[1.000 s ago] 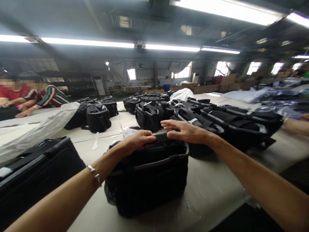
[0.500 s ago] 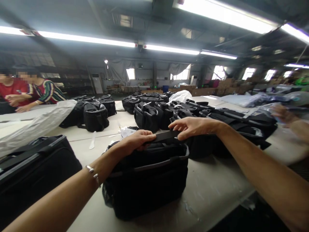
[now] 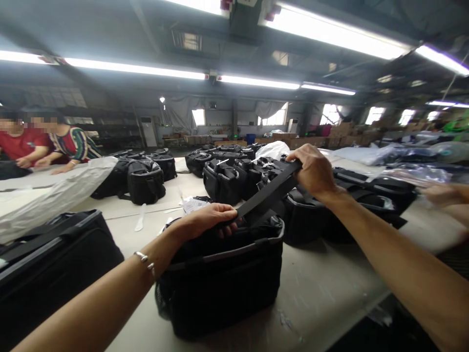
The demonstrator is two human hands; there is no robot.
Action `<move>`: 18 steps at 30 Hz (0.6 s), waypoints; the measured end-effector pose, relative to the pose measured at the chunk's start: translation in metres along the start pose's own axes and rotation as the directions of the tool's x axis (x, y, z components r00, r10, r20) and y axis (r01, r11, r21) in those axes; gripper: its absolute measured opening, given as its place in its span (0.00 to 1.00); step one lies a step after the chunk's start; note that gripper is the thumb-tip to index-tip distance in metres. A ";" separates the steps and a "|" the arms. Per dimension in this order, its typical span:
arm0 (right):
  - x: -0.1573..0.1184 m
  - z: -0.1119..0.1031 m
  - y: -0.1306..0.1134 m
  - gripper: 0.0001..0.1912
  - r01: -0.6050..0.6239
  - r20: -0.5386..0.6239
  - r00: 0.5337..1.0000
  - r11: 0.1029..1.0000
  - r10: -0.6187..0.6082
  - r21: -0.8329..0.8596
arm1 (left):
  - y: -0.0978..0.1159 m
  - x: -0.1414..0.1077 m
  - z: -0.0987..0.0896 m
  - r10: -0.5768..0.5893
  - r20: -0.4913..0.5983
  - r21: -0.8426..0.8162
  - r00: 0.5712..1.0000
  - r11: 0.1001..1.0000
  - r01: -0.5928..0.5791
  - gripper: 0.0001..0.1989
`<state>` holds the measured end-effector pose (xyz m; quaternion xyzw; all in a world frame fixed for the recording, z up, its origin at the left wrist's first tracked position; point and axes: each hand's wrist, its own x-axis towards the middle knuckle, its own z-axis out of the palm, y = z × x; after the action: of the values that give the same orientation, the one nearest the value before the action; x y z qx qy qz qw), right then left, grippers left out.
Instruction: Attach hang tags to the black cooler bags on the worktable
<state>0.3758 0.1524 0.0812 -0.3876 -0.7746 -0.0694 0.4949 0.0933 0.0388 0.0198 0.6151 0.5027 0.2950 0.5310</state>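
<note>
A black bag (image 3: 223, 288) with grey piping round its rim and a mesh side pocket stands upright on the table in front of me. Over its top stretches a black strap (image 3: 269, 191), slanting up to the right. My left hand (image 3: 210, 217), with a silver bangle on the wrist, pinches the strap's lower end just above the bag's opening. Higher up, my right hand (image 3: 314, 171) is closed round the other end. The inside of the bag is mostly hidden by my left hand and the strap.
Another black bag (image 3: 62, 278) stands close on the left. Beyond are more black bags (image 3: 222, 181), a paper tag (image 3: 192, 204) and a white spoon-shaped piece (image 3: 139, 218) on the pale table (image 3: 311, 288). Two people (image 3: 62, 142) work at far left; another person's blurred hand (image 3: 445, 195) shows at right.
My right hand has risen and moved right, drawing the strap out longer between my hands. My left hand stays near the bag's opening, still pinching the strap.
</note>
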 end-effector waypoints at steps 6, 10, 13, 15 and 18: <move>0.050 -0.017 -0.004 0.14 -0.433 0.151 0.895 0.735 0.420 0.522 | -0.007 0.010 -0.002 0.061 -0.053 0.214 0.997 0.976 -0.048 0.18; 0.076 0.000 -0.061 0.18 -0.339 0.221 0.933 0.489 0.284 0.804 | -0.007 0.023 0.007 0.109 -0.170 0.350 0.979 0.936 -0.044 0.12; 0.077 0.033 -0.121 0.21 -0.363 0.351 0.931 0.359 0.101 0.860 | -0.005 0.028 0.014 0.184 -0.277 0.407 0.943 0.912 -0.058 0.13; 0.069 0.058 -0.159 0.19 -0.442 0.457 0.889 0.302 0.024 0.845 | -0.003 0.023 0.010 0.190 -0.325 0.391 0.926 0.919 -0.051 0.16; 0.052 0.092 -0.197 0.18 -0.511 0.545 0.838 0.322 -0.019 0.797 | -0.002 0.000 -0.013 0.142 -0.354 0.293 0.924 0.955 -0.035 0.16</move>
<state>0.1679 0.0892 0.1320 -0.1632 -0.6971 0.5500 0.4301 0.0807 0.0430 0.0212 0.6395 0.6022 0.3556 0.3194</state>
